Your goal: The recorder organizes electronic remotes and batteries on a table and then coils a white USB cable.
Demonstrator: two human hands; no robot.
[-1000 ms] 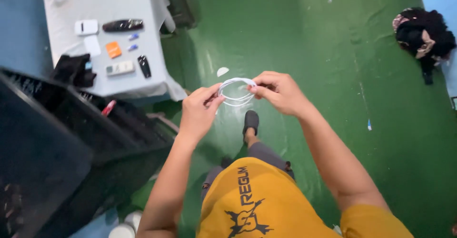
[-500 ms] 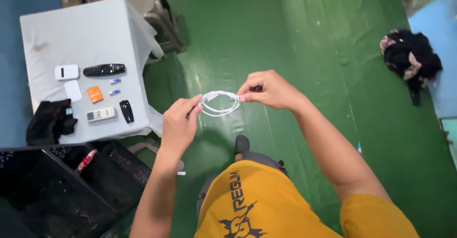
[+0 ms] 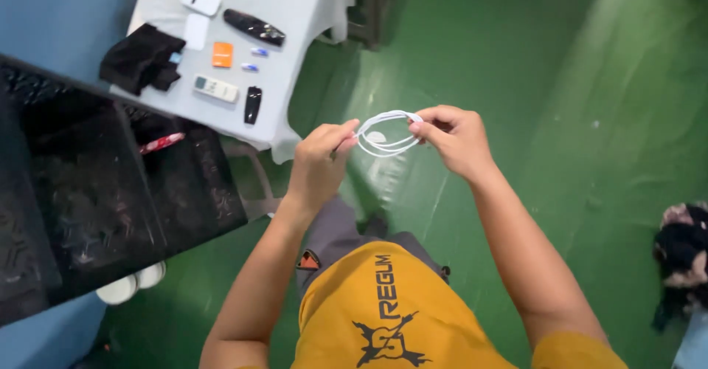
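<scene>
Your left hand point(image 3: 318, 164) and right hand point(image 3: 455, 139) pinch a coiled thin white cable point(image 3: 385, 134) between their fingers above the green floor point(image 3: 516, 59). Remotes lie near the white-clothed counter point(image 3: 295, 0) edge, beside a black crate point(image 3: 110, 184). The view has swung since; the grip is unchanged.

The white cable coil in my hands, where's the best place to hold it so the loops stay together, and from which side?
Probably at the two narrow ends of the white cable coil, where the strands bunch. The left hand pinches its left end and the right hand its right end. It hangs as a flattened oval in the air between them, so a sideways thumb-and-finger pinch across all the strands looks safest.
</scene>
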